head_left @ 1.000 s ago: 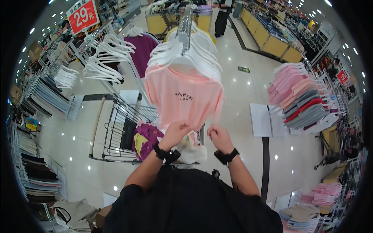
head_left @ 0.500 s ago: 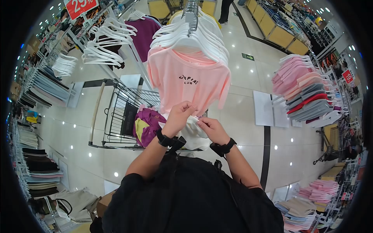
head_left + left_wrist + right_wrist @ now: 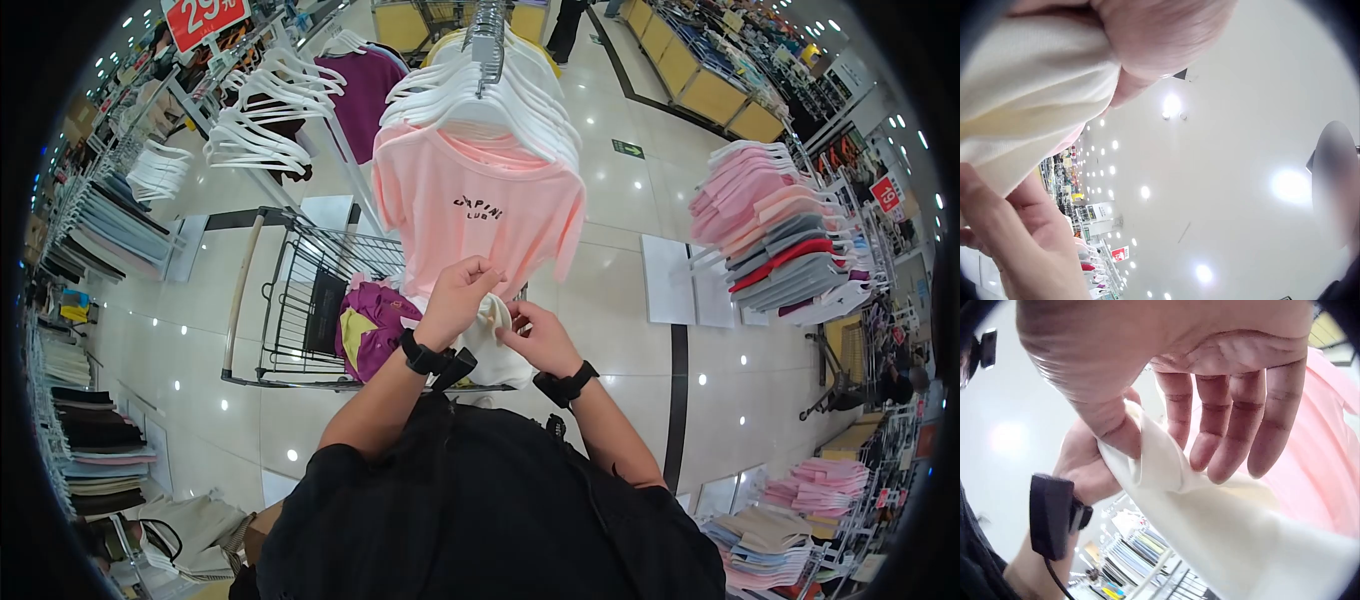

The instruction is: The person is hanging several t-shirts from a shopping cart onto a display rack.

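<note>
A cream garment [image 3: 492, 358] hangs between the two hands, just below a pink T-shirt [image 3: 480, 205] with dark lettering on a white hanger. My left hand [image 3: 458, 302] pinches the cream cloth's upper edge; in the left wrist view that cloth [image 3: 1041, 81] stretches from the hand down to the other one. On the right side, my right hand [image 3: 542, 340] holds the same cloth. The right wrist view shows its thumb pressed on the cream fabric [image 3: 1210, 531], fingers bent over it, with the left hand [image 3: 1088, 465] behind. The left fingertips are partly hidden.
A wire shopping cart [image 3: 243, 290] holds a purple garment [image 3: 374, 335] with a yellow-green patch, left of the hands. Empty white hangers [image 3: 258, 145] hang at upper left. Folded-over clothes on a rack [image 3: 785, 235] stand at right. A person's legs [image 3: 567, 30] show far ahead.
My right hand has come inward and down from beside the pink shirt's hem onto the cream cloth. Both hands now hold this cloth, raised nearer the shirt; the head view has shifted slightly.
</note>
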